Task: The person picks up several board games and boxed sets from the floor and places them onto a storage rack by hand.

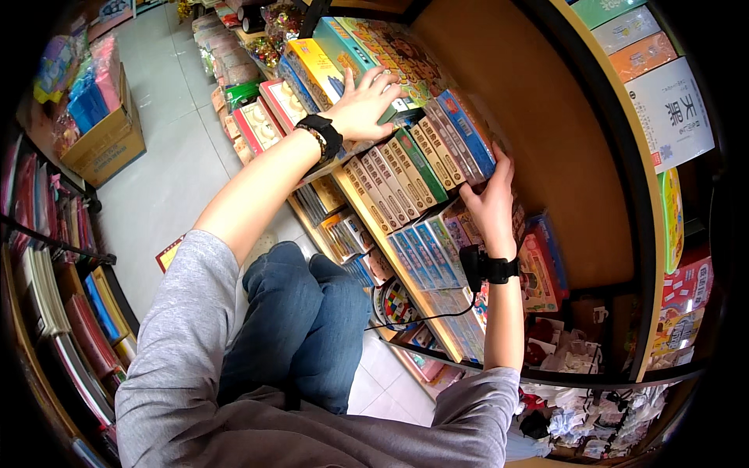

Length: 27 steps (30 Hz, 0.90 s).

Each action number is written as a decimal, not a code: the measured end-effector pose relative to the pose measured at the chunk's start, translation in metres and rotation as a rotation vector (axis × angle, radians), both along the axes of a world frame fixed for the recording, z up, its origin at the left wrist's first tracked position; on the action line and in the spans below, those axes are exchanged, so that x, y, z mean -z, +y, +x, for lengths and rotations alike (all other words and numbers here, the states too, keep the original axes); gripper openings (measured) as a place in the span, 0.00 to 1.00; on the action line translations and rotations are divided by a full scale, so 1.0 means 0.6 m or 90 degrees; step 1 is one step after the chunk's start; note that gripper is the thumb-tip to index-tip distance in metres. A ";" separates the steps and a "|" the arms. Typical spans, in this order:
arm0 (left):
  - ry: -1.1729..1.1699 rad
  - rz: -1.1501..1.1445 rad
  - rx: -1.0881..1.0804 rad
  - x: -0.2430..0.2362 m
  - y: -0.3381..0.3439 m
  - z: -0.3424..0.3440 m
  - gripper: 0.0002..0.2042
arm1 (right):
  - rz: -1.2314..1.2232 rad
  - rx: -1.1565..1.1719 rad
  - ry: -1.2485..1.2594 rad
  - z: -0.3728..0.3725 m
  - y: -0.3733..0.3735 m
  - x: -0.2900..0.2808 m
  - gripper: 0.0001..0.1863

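Note:
My left hand (pixel 365 108) rests with fingers spread over the upper end of the shelf row, by a yellow box (pixel 314 72) and a teal game box (pixel 343 48). Beside it runs a row of beige chess-set boxes (pixel 382 183), standing on edge, with one green box (pixel 420 165) among them. My right hand (pixel 491 204) curls around the right end of this row. Its thumb is at the front of the beige boxes and its fingers are against a blue box (pixel 466 125). Both wrists wear black bands.
Blue-spined boxes (pixel 427 253) stand in the row nearer me. A brown wooden shelf back (pixel 530 101) rises to the right. On the left are a cardboard carton (pixel 109 148) of bagged goods and a rack of notebooks (pixel 74 320). A black cable (pixel 425 318) hangs from my right wrist.

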State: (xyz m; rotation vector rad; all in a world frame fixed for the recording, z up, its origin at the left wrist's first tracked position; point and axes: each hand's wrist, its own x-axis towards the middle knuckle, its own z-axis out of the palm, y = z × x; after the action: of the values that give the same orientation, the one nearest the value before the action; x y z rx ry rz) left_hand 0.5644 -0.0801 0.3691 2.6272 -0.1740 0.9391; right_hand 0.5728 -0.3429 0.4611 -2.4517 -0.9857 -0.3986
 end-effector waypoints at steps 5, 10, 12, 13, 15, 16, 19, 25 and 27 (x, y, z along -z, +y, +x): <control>0.006 0.001 0.004 0.001 0.001 0.003 0.28 | -0.013 -0.004 0.025 -0.007 0.002 -0.009 0.39; -0.013 0.007 -0.011 0.003 -0.005 0.003 0.28 | -0.038 -0.016 -0.036 0.005 -0.007 -0.002 0.39; -0.023 0.012 -0.021 0.005 -0.007 0.001 0.28 | -0.040 -0.012 -0.036 0.005 -0.007 -0.002 0.40; -0.027 0.014 -0.026 0.006 -0.007 0.001 0.28 | -0.038 -0.014 -0.037 0.004 -0.007 -0.001 0.39; -0.034 0.019 -0.031 0.008 -0.006 0.002 0.28 | -0.033 -0.017 -0.039 0.007 -0.007 0.001 0.39; -0.038 0.022 -0.033 0.008 -0.007 0.002 0.28 | -0.032 -0.024 -0.051 0.009 -0.010 0.003 0.39; -0.057 0.034 -0.050 0.012 -0.006 0.007 0.28 | -0.001 -0.040 -0.037 0.013 -0.011 0.002 0.37; -0.066 0.018 -0.008 0.010 0.002 0.005 0.30 | -0.027 -0.038 -0.097 0.019 -0.015 0.004 0.36; -0.046 0.022 -0.005 0.009 0.003 0.004 0.31 | -0.024 -0.030 -0.099 0.019 -0.013 0.006 0.36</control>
State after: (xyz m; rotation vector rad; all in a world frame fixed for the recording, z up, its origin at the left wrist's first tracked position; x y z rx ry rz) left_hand 0.5667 -0.0783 0.3639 2.6287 -0.1992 1.0443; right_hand 0.5842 -0.3509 0.4575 -2.4558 -1.1227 -0.5652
